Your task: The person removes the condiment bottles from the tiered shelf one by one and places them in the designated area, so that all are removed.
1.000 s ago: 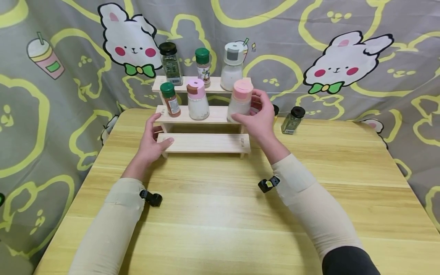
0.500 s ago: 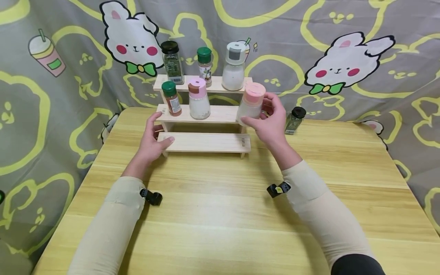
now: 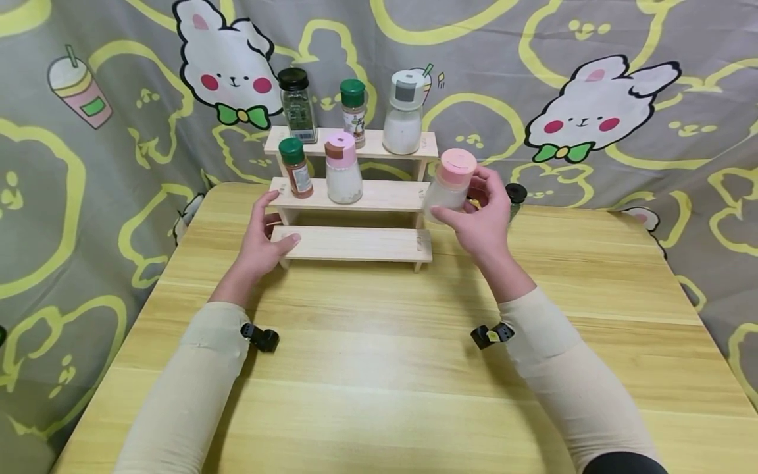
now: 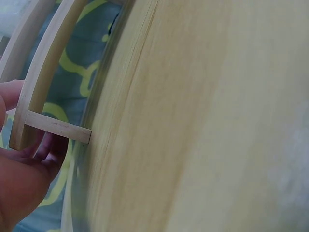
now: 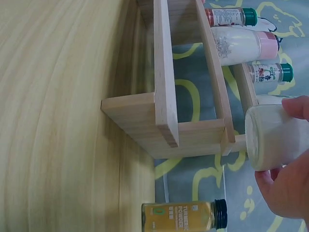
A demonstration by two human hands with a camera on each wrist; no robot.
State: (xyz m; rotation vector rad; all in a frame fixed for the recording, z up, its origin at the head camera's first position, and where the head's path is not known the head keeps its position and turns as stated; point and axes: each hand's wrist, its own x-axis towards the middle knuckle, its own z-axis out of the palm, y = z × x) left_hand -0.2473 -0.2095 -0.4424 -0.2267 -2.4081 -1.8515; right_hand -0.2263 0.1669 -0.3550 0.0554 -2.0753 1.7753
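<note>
A three-tier wooden rack [image 3: 361, 245] stands at the back of the table. My left hand [image 3: 260, 234] grips its left end, thumb on the lowest shelf; in the left wrist view, fingers curl around the end of a shelf [image 4: 41, 72]. My right hand [image 3: 482, 217] holds a pink-capped glass seasoning jar [image 3: 451, 181] just off the right end of the middle shelf. The right wrist view shows its clear bottom and white contents [image 5: 275, 137], raised off the rack. A green-capped spice bottle [image 3: 297, 171] and a pink-and-brown-capped jar [image 3: 343, 174] stand on the middle shelf.
On the top shelf are a black-capped herb jar [image 3: 299, 108], a green-capped bottle [image 3: 353, 115] and a white-capped jar [image 3: 404, 122]. A turmeric powder bottle [image 5: 178, 216] stands right of the rack. Another black-capped jar [image 3: 517, 197] is partly behind my right hand. A patterned curtain [image 3: 474, 39] hangs behind.
My right hand has lifted the pink-capped jar off the right end of the middle shelf and carried it to the right. The left hand keeps its grip on the rack.
</note>
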